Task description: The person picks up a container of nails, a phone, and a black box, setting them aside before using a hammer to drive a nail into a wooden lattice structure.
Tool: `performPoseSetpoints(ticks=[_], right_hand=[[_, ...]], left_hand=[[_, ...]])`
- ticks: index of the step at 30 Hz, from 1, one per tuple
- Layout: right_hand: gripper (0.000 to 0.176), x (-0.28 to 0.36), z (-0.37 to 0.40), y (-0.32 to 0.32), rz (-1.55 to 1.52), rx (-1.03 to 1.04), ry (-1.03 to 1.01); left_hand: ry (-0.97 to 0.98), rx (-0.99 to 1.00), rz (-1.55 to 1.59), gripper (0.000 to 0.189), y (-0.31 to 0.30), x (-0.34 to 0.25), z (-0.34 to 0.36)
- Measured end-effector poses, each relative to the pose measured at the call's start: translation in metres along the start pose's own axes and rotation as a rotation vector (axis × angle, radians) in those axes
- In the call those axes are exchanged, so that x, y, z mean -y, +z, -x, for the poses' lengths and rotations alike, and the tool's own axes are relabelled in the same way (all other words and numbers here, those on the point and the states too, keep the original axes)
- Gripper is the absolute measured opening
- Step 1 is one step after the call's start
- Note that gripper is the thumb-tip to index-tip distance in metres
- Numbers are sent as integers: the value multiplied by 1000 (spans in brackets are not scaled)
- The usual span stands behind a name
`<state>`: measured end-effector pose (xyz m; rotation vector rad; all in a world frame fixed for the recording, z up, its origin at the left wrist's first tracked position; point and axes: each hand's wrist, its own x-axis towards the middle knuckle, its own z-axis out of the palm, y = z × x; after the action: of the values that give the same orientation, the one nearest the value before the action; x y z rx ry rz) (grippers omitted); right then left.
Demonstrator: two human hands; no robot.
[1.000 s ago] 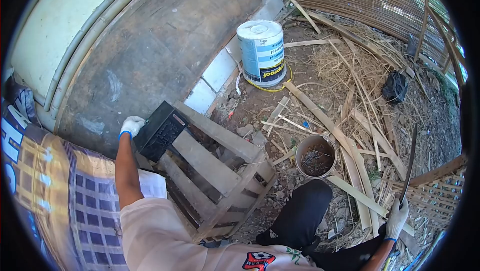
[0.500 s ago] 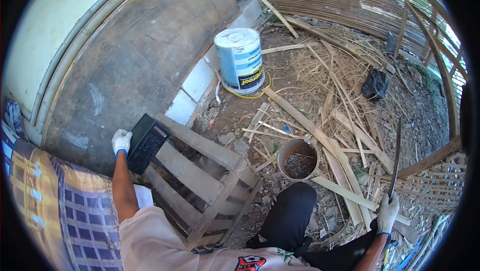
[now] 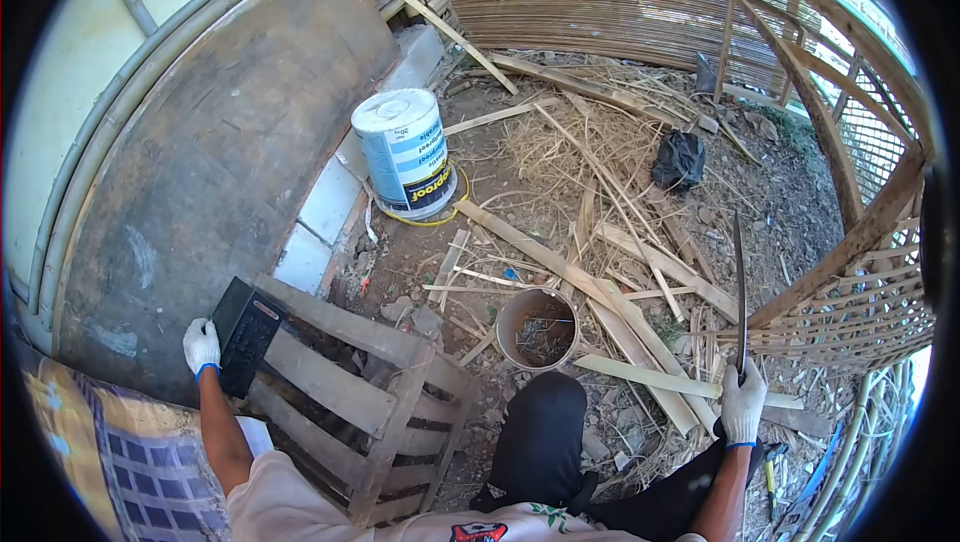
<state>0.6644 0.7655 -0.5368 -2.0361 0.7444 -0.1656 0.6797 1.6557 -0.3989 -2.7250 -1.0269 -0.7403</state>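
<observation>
My left hand (image 3: 202, 344), in a white glove with a blue cuff, is closed at the left edge of a black box-like device (image 3: 245, 337), perhaps a radio. The device lies across the end of a slatted wooden crate (image 3: 335, 387) and against a large brown board. My right hand (image 3: 743, 407), gloved the same way, grips the dark handle of a machete (image 3: 740, 292), its long narrow blade pointing up and away from me. A pale bamboo strip (image 3: 640, 372) lies just left of that hand. Between my hands, in front of my knee, stands a small bucket (image 3: 525, 310) with nails inside.
A blue-and-white paint bucket (image 3: 405, 157) stands upside down beyond the crate. Wooden strips (image 3: 535, 242) and straw litter the dirt. A black plastic bag (image 3: 678, 160) lies farther back. At right are a woven basket (image 3: 850, 312) and a yellow-handled tool (image 3: 771, 477).
The view has turned right, so the surroundings appear shifted left. My left hand stays at the black device. My right hand still holds the machete, whose blade now looks more upright.
</observation>
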Motion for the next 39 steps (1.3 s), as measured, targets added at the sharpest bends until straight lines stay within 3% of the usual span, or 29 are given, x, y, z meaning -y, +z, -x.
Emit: performPoseSetpoints(ticks=[2, 4, 7, 9, 11, 15, 19, 23, 28, 35, 39], right_hand=[[23, -11, 0, -2, 11, -14, -34], [23, -6, 2, -1, 141, -88, -262], [21, -10, 1, -5, 203, 6, -135], [21, -45, -10, -2, 174, -26, -232], [24, -27, -1, -7, 176, 10, -206], [29, -41, -3, -9, 207, -50, -244], [28, -26, 3, -13, 177, -14, -160], [27, -41, -2, -15, 158, -24, -202], [27, -45, -3, -20, 191, -22, -177], [25, -47, -6, -14, 234, -50, -225], [20, -73, -20, -9, 200, -59, -335]], left_hand=[[-6, -31, -50, 25, -1, -3, 2], [-3, -54, -2, 24, 7, -5, -4], [18, -187, 81, 19, 15, 12, 3], [-35, -192, 103, 19, 13, 15, 6], [-100, -116, 68, 23, 7, 18, 8], [-243, -160, 63, 28, 15, 23, 11], [-179, -102, 63, 30, 11, 20, 9], [-111, -70, 48, 32, 8, 18, 6], [-129, -47, 50, 27, 10, 17, 7], [-109, -32, 40, 25, 7, 15, 5], [15, -110, 82, 24, 22, 32, -3]])
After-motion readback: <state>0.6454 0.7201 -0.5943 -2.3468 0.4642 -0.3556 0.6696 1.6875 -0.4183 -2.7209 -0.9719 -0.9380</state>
